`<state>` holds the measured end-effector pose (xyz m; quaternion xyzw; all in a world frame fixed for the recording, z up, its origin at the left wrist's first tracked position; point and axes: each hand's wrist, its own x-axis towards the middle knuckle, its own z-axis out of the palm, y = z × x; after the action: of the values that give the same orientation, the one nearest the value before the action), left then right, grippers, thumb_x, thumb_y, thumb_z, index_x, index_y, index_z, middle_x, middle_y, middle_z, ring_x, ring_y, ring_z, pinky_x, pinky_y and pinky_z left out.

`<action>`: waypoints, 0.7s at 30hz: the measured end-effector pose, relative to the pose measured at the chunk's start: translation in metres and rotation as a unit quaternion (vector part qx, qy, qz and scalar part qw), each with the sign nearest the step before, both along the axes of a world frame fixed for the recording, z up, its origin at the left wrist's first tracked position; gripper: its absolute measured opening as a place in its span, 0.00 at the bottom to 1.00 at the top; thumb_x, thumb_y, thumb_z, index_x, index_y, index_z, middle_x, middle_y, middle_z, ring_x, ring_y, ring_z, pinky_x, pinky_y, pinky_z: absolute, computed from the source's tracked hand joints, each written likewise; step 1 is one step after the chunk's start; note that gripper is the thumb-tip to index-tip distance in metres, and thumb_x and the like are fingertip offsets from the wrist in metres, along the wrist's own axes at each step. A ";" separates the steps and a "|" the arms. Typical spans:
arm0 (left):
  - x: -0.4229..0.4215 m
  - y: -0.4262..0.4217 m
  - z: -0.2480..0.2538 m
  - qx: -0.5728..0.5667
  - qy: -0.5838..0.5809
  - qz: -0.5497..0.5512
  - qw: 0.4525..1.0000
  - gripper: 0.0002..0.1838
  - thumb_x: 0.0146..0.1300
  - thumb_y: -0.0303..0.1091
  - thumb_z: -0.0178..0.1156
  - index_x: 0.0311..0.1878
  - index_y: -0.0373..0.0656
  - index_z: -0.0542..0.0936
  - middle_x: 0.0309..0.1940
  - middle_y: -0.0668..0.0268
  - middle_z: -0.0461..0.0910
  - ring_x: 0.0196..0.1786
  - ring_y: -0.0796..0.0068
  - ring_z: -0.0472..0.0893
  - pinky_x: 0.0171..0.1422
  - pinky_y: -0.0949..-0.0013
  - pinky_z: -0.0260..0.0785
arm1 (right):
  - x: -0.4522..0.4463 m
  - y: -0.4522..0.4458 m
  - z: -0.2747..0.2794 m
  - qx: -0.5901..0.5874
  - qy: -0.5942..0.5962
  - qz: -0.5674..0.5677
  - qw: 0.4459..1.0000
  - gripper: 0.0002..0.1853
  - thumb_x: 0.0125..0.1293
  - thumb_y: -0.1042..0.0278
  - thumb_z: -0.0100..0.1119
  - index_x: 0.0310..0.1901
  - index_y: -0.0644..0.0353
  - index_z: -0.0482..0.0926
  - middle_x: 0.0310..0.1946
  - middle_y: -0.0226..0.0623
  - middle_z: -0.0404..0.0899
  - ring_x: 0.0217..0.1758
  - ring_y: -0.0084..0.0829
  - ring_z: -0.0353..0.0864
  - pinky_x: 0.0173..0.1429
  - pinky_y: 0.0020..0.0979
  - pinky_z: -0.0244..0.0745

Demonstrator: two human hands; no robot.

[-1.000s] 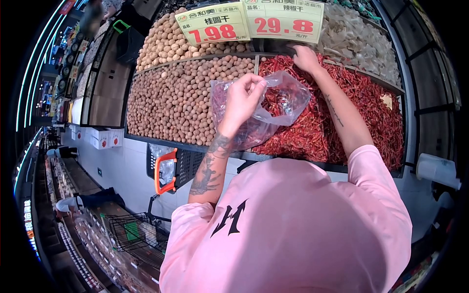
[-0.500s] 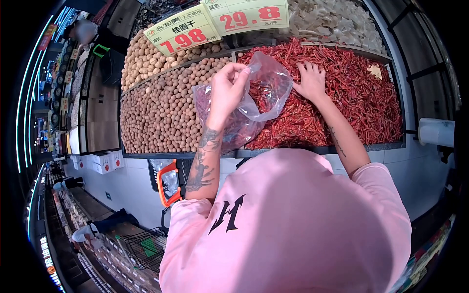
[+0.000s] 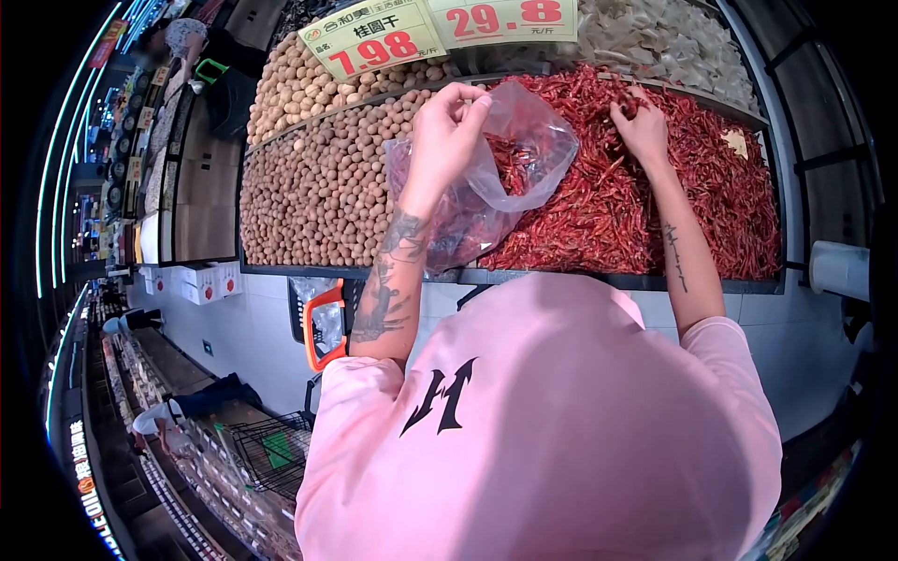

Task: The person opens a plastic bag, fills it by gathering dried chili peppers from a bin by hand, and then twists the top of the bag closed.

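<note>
My left hand (image 3: 451, 131) pinches the rim of a clear plastic bag (image 3: 533, 173), whose mouth gapes toward the right. Some red dried chilies show inside the bag. To the right, my right hand (image 3: 642, 126) is over the heap of dried red chilies (image 3: 716, 187), its fingers curled around a few dark red chilies. Round brown dried fruits (image 3: 318, 192) fill the compartment left of the bag.
Two price signs (image 3: 374, 42) stand at the back, near pale flakes (image 3: 664, 47). Below the bin's front edge is a basket with an orange handle (image 3: 325, 323). Other people (image 3: 187, 42) and a cart (image 3: 271, 449) are at left.
My right hand has gone from the back of the chilies, through lying spread on them, to closing on some. The bag stays in my left hand, and the view has shifted a little.
</note>
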<state>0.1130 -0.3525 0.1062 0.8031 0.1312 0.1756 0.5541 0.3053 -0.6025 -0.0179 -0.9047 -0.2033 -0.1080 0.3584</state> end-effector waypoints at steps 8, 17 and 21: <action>0.021 -0.016 0.012 -0.019 0.019 -0.003 1.000 0.08 0.71 0.31 0.58 0.45 0.36 0.80 0.17 0.76 0.74 0.17 0.90 0.68 0.20 0.80 0.56 | -0.013 0.028 0.053 0.345 0.043 0.011 0.938 0.12 0.65 0.61 0.66 0.40 0.63 0.80 0.30 0.33 0.84 0.33 0.24 0.80 0.42 0.31 0.74; 0.036 -0.010 0.007 0.034 -0.025 0.009 0.999 0.11 0.71 0.29 0.57 0.52 0.36 0.79 0.18 0.74 0.76 0.17 0.88 0.70 0.20 0.79 0.60 | -0.120 0.125 0.051 0.425 0.082 0.114 0.894 0.13 0.62 0.74 0.66 0.46 0.63 0.76 0.37 0.36 0.81 0.39 0.28 0.83 0.46 0.30 0.77; 0.030 -0.002 0.009 0.056 -0.059 0.022 0.996 0.13 0.70 0.29 0.57 0.56 0.38 0.77 0.18 0.74 0.75 0.18 0.88 0.70 0.20 0.78 0.62 | -0.131 0.124 0.010 0.121 0.048 0.266 0.955 0.19 0.59 0.69 0.63 0.54 0.61 0.78 0.49 0.42 0.80 0.54 0.42 0.79 0.59 0.41 0.73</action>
<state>0.1426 -0.3549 0.1152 0.8178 0.1055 0.2419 0.5114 0.1746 -0.4782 -0.0077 -0.7716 -0.4045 0.0111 0.4907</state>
